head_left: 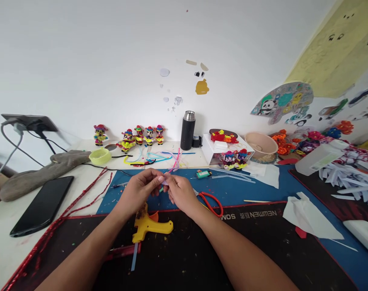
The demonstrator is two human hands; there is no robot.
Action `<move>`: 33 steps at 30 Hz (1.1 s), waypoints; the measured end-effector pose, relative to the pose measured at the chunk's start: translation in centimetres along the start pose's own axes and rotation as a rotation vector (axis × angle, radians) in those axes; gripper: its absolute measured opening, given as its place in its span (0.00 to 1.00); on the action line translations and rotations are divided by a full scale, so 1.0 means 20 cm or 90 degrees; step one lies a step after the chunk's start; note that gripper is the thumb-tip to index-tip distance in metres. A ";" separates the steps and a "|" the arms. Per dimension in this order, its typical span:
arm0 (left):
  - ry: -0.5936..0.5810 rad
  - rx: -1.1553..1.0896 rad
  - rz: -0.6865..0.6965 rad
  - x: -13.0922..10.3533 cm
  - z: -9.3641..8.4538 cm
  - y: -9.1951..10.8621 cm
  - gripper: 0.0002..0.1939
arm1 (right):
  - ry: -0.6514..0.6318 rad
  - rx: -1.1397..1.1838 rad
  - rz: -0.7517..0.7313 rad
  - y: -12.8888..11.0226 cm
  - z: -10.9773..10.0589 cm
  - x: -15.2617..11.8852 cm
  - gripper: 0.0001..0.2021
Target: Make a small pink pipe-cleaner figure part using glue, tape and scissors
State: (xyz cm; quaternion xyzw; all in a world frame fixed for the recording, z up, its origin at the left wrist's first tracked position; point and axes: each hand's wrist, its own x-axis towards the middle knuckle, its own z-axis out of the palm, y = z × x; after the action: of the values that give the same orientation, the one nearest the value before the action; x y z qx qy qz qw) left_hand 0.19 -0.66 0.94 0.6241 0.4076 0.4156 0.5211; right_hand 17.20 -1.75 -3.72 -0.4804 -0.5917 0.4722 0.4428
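Over the blue mat, my left hand and my right hand meet fingertip to fingertip. Both are closed in a pinch on a small pale purple piece, mostly hidden by the fingers; I cannot tell its exact kind. Just beyond the fingertips lie pink and pale purple pipe cleaners. Below my left hand rests a yellow hot glue gun with a glue stick poking from its back. Red-handled scissors lie beside my right wrist, partly covered by it.
Several small pipe-cleaner figures stand along the wall near a black thermos. A phone, red tinsel stems and a driftwood piece are at left. White box, bowl and plastic bottle stand right.
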 end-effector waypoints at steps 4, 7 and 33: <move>-0.033 0.012 0.010 -0.01 -0.02 0.02 0.26 | -0.002 0.010 -0.002 0.00 0.00 0.00 0.36; -0.018 0.027 0.011 -0.01 -0.02 0.01 0.24 | -0.006 -0.009 0.003 -0.01 0.00 -0.01 0.37; -0.030 0.025 0.002 -0.01 -0.04 0.01 0.22 | -0.017 -0.010 0.001 -0.03 -0.01 -0.01 0.36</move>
State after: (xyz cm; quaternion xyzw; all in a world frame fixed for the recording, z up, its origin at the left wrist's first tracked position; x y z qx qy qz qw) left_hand -0.63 -0.51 1.13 0.6447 0.4021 0.3934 0.5176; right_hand 17.24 -1.97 -3.07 -0.4778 -0.6011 0.4741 0.4309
